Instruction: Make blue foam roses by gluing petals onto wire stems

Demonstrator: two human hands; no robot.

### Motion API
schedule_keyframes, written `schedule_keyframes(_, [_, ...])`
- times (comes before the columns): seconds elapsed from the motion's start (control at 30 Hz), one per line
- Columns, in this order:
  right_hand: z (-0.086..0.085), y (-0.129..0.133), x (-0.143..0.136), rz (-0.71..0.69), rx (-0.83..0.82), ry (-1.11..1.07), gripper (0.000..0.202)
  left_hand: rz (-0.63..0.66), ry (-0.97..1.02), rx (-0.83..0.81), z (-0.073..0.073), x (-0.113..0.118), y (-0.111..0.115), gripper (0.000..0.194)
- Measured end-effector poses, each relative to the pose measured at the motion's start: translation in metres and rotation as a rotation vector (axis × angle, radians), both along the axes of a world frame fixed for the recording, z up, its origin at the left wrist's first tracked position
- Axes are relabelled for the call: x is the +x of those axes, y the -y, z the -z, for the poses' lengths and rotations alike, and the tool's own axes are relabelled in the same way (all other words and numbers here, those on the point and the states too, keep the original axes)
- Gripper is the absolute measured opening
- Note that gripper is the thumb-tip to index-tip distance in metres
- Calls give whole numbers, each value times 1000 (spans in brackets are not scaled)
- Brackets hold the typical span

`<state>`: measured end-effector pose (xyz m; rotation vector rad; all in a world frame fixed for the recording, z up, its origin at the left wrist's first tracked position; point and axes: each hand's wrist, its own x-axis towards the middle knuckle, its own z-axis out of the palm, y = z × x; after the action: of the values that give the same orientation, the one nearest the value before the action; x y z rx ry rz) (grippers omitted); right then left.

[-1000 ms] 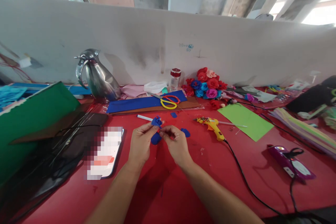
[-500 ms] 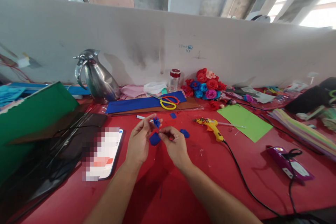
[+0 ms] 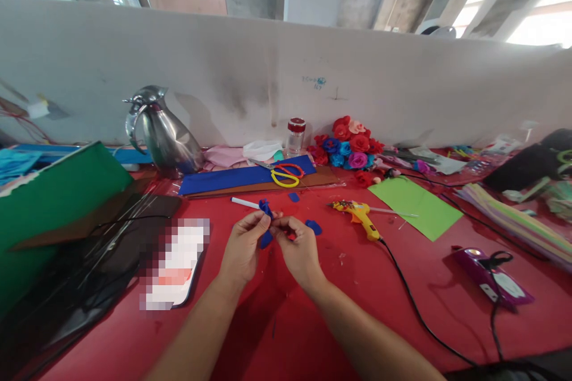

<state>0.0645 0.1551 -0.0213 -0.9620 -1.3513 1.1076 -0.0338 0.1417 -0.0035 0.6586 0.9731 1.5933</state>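
The left hand has thumb and fingers pinched on the blue flower, up over the red table; the right hand, fingertips bunched, meets it, 2 hands close together!

Small blue flower, ruffled, bunched, roughly upright, pinched in left grip.

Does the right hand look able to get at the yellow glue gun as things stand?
Likely yes: only a small blue piece seems to lie between the right hand and the glue gun, though that hand is busy beside the blue flower.
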Motion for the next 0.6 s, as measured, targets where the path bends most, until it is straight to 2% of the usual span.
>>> schedule_keyframes(0.2, [3,3,-1,11,48,28,9,107,154,30,4,1,0,23])
schedule_keyframes(0.43, [3,5,1,46,119,101,12,30,170,-42,6,2,-1,27])
schedule_keyframes(0.6, [5,6,2,55,188,213,16,69,156,14,5,1,0,24])
